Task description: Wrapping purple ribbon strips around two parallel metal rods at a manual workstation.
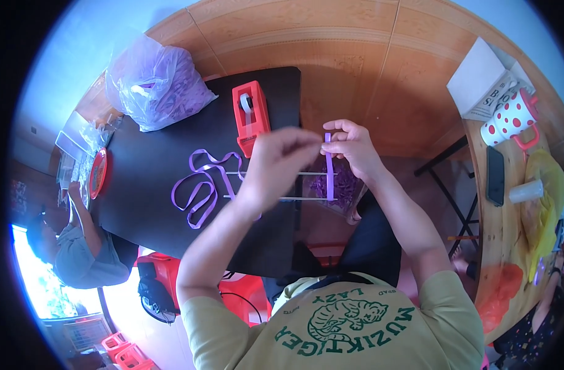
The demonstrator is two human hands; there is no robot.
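The black worktop (pixel 152 166) is partly hidden behind raised forearms. Loose purple ribbon loops (pixel 199 185) lie on it beside a red tape dispenser (pixel 251 117). A purple ribbon strip (pixel 329 166) is held upright above two thin rods (pixel 276 174), pinched at its top by the right hand (pixel 354 148). The left hand (pixel 279 161) is closed at the same point; its fingertips cannot be made out.

At the far left corner of my black desk (pixel 152 179) I see a clear plastic bag (pixel 155 83), knotted at the top and stuffed with purple strips. Smaller clear wrappers (pixel 88 139) lie crumpled at the desk's left edge. Off to my right, on a wooden desk (pixel 498 240), a white box (pixel 479 77) with dark print on one side stands at the far end, and a black phone (pixel 495 176), screen dark, lies flat just nearer.
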